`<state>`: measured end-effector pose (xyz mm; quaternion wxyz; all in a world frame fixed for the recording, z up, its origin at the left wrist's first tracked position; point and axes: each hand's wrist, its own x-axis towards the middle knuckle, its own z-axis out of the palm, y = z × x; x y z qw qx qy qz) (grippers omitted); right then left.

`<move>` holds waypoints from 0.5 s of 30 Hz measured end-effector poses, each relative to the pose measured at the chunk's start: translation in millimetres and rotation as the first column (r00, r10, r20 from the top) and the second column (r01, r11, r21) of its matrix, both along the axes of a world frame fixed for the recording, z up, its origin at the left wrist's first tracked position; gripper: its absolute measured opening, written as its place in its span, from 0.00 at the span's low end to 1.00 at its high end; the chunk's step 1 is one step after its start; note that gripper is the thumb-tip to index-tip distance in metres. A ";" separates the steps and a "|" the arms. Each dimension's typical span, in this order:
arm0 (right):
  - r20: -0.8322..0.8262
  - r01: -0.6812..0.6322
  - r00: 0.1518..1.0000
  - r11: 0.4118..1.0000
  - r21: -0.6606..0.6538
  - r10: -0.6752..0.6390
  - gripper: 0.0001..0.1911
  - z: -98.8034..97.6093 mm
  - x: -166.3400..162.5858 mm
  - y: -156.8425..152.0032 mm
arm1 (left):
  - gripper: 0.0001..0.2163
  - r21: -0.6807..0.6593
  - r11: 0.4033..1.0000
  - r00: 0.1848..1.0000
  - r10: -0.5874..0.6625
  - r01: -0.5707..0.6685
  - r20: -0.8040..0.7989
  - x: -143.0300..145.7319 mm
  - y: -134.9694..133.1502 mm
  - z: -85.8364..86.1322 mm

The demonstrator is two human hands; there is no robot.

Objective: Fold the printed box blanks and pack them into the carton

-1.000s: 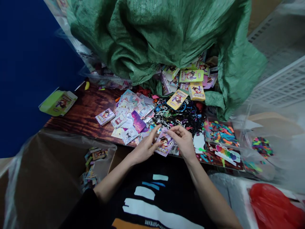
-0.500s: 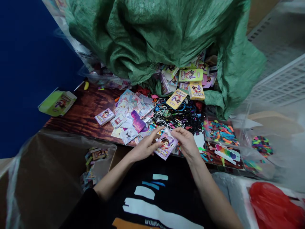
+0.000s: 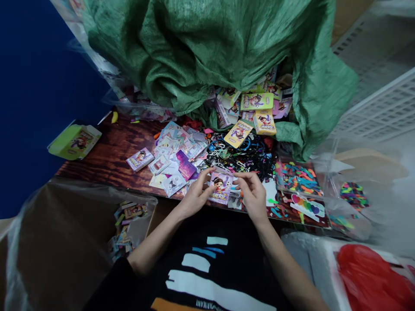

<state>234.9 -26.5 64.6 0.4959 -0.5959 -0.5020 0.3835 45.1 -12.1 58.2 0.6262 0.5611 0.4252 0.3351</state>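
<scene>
A small purple card box (image 3: 221,188) with a cartoon figure is held upright at the table's front edge, its top flap raised. My left hand (image 3: 197,192) is closed round its left side, thumb on the front. My right hand (image 3: 253,193) pinches the box at its upper right corner, by the flap. Just beyond lie a heap of loose cards and stickers (image 3: 171,162) and a tangle of black and coloured bands (image 3: 256,160). A second purple box (image 3: 140,159) lies flat to the left.
A green woven sack (image 3: 207,52) spills yellow, green and purple boxes (image 3: 256,101) at the back. An opened green box (image 3: 76,141) stands far left. Clear trays of coloured pieces (image 3: 300,179) sit right. Below left is a plastic-lined carton (image 3: 65,224); a red bag (image 3: 372,276) lies lower right.
The purple box has turned from tilted to upright and its top flap now stands up. My right hand has shifted slightly along its upper right edge. The view has moved slightly.
</scene>
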 end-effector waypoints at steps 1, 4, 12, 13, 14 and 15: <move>-0.001 -0.019 1.000 1.000 -0.008 0.019 0.12 -0.5 -1.3 -0.4 | 0.25 0.003 1.000 1.000 -0.001 0.001 0.009 -0.4 0.3 -0.3; -0.045 -0.078 0.996 0.997 -0.020 0.077 0.12 -1.0 -5.5 1.5 | 0.24 0.003 1.000 0.999 -0.028 0.028 0.020 -1.6 0.2 -1.7; 0.010 -0.035 0.999 0.996 0.085 0.034 0.09 -3.8 -7.8 4.0 | 0.19 -0.006 0.991 0.990 -0.133 0.133 0.040 -7.7 -0.7 -8.0; -0.001 0.003 1.000 0.994 0.111 -0.003 0.07 -4.0 -7.9 3.3 | 0.19 -0.011 0.990 0.989 -0.140 0.141 0.043 -8.2 -0.5 -8.0; -0.001 0.026 1.000 0.991 0.132 -0.027 0.07 -3.8 -7.8 2.9 | 0.19 -0.013 0.989 0.988 -0.145 0.146 0.043 -8.5 -0.4 -7.9; 0.023 0.021 0.999 0.989 0.143 -0.024 0.08 -3.0 -7.4 3.0 | 0.20 -0.016 0.989 0.988 -0.144 0.145 0.045 -8.7 -0.3 -7.7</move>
